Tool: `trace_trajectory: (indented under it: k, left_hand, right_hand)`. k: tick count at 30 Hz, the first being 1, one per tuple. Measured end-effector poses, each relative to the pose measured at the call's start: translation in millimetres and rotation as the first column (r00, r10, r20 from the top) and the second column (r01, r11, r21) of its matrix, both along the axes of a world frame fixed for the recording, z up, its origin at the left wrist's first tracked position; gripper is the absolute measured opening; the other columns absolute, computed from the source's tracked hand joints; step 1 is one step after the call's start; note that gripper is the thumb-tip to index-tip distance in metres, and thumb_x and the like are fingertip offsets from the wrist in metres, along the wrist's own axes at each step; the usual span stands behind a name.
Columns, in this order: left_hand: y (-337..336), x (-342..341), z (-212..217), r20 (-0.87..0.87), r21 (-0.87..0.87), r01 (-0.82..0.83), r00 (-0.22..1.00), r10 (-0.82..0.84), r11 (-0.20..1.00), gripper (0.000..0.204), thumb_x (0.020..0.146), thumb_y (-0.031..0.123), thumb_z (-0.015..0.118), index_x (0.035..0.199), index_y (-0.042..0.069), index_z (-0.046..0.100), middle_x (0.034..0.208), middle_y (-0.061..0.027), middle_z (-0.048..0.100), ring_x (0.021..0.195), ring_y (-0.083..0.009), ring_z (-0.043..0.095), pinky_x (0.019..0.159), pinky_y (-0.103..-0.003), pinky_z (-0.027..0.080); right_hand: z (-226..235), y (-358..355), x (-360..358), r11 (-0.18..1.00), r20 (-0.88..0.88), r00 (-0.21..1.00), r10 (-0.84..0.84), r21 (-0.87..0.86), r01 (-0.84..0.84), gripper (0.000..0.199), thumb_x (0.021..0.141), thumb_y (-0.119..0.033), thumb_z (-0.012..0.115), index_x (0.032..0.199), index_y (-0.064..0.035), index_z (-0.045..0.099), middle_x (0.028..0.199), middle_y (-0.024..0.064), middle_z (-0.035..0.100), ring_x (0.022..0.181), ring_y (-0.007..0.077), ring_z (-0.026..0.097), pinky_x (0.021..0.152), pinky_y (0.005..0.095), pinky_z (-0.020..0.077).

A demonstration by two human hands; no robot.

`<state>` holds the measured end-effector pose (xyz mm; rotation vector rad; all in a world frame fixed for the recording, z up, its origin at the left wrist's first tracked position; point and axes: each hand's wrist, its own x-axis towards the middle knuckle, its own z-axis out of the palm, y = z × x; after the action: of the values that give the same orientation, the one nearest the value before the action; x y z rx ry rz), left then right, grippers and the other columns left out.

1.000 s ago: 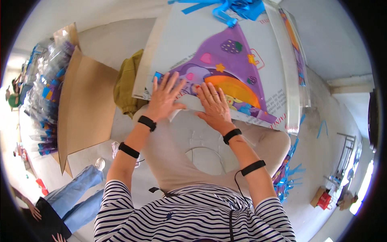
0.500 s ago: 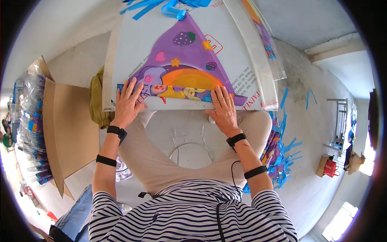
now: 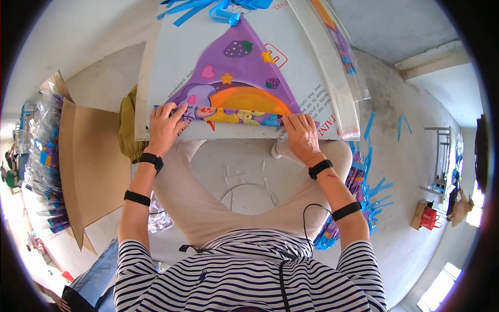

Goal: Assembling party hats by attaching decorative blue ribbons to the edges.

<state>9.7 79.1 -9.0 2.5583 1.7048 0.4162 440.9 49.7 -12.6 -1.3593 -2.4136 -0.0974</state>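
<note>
A purple printed kite (image 3: 244,67) lies on a white board across my knees, its tip pointing away from me. Blue streamers (image 3: 228,6) hang from that tip. Its near side is rolled into a narrow roll (image 3: 244,116) running left to right. My left hand (image 3: 166,125) has its bent fingers over the left end of the roll. At the opposite end, my right hand (image 3: 302,134) is curled over the roll, fingertips pressed on it. The fingers hide both ends in part.
The white board (image 3: 161,62) carries clear plastic sleeves (image 3: 338,104) along its right. A cardboard box (image 3: 96,166) stands left, beside several packed kites (image 3: 44,171) in plastic. An olive bag (image 3: 127,125) touches the board's left side. More kites with blue streamers (image 3: 364,192) lie right of my knee.
My flat, outstretched fingers have curled over the roll. The near edge has turned further away from me, and my right hand has shifted slightly right.
</note>
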Motion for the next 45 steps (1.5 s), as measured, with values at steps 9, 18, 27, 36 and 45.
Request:
trace_trajectory:
  k: [9, 18, 27, 36, 45]
  left_hand:
    - [4, -3, -2, -0.009, -0.008, -0.028, 1.0, 0.027, 1.0, 0.051, 0.083, 0.022, 0.081, 0.132, 0.024, 0.069, 0.119, -0.0006, 0.057, 0.114, -0.0256, 0.057, 0.111, -0.057, 0.037]
    - [29, -7, 2, -0.019, -0.028, -0.047, 0.999, 0.046, 0.999, 0.029, 0.09, 0.019, 0.074, 0.119, 0.02, 0.072, 0.107, 0.0018, 0.065, 0.11, -0.0217, 0.061, 0.112, -0.065, 0.032]
    - [54, -10, -2, -0.026, -0.155, -0.113, 0.994, 0.11, 0.982, 0.015, 0.094, 0.02, 0.07, 0.106, 0.013, 0.064, 0.103, 0.002, 0.07, 0.107, -0.0242, 0.062, 0.11, -0.072, 0.029]
    - [55, -9, 1, -0.016, -0.211, -0.119, 0.993, 0.118, 0.97, 0.012, 0.094, 0.021, 0.07, 0.101, 0.012, 0.065, 0.101, 0.0004, 0.067, 0.111, -0.0259, 0.059, 0.108, -0.077, 0.026]
    - [59, -7, 5, -0.039, -0.293, -0.155, 0.988, 0.151, 0.943, 0.013, 0.092, 0.021, 0.072, 0.096, 0.011, 0.064, 0.1, -0.0003, 0.065, 0.11, -0.0271, 0.058, 0.105, -0.079, 0.026]
  right_hand:
    - [2, 4, -4, 1.0, 0.052, 0.999, -0.001, 0.014, 0.001, 0.034, 0.078, -0.003, 0.064, 0.111, 0.0004, 0.068, 0.107, 0.0108, 0.064, 0.103, 0.0299, 0.061, 0.094, 0.0446, 0.048]
    - [3, 35, 26, 0.919, -0.262, 0.921, -0.289, -0.345, 0.19, 0.014, 0.084, -0.011, 0.07, 0.098, -0.0098, 0.071, 0.091, 0.0059, 0.072, 0.094, 0.0287, 0.064, 0.087, 0.0435, 0.0475]
    - [-2, 55, 41, 0.844, -0.252, 0.872, -0.419, -0.462, 0.272, 0.018, 0.086, -0.021, 0.074, 0.094, -0.0059, 0.067, 0.091, 0.0114, 0.071, 0.091, 0.0347, 0.065, 0.079, 0.0479, 0.0502]
    - [-14, 45, 38, 0.877, -0.219, 0.88, -0.422, -0.344, 0.336, 0.017, 0.083, -0.023, 0.075, 0.088, -0.0097, 0.066, 0.089, 0.0087, 0.065, 0.093, 0.0324, 0.061, 0.078, 0.0487, 0.0473]
    - [-16, 38, 32, 0.907, -0.131, 0.909, -0.395, -0.213, 0.363, 0.016, 0.081, -0.022, 0.077, 0.084, -0.0107, 0.065, 0.093, 0.006, 0.059, 0.098, 0.03, 0.058, 0.085, 0.0472, 0.0437]
